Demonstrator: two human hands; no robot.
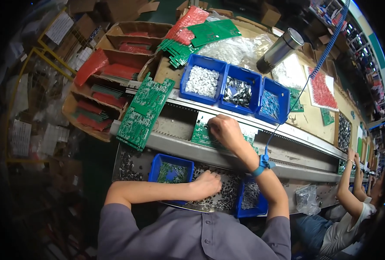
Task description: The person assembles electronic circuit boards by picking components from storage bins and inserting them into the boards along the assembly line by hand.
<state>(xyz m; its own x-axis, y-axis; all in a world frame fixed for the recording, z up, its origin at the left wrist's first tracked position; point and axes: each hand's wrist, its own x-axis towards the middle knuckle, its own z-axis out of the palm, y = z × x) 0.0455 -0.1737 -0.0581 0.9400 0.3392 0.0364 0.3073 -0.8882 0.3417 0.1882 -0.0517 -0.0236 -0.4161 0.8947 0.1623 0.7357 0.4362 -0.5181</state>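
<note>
My right hand (224,131) rests with bent fingers on a green circuit board (200,134) lying on the metal conveyor rail (179,145); a blue strap with a coiled blue cord circles that wrist. Whether its fingertips pinch a small part is hidden. My left hand (206,184) lies knuckles up, fingers curled, in a tray of small dark loose components (227,197), beside a blue bin (171,171) of thin green-legged parts. What it holds, if anything, I cannot see.
A larger green circuit board (143,112) leans on the rail at left. Three blue bins (238,92) of small parts stand behind the rail, with a steel flask (280,50) beyond. Cardboard boxes of red and green boards (110,73) sit left. Another person's arms (348,182) work at right.
</note>
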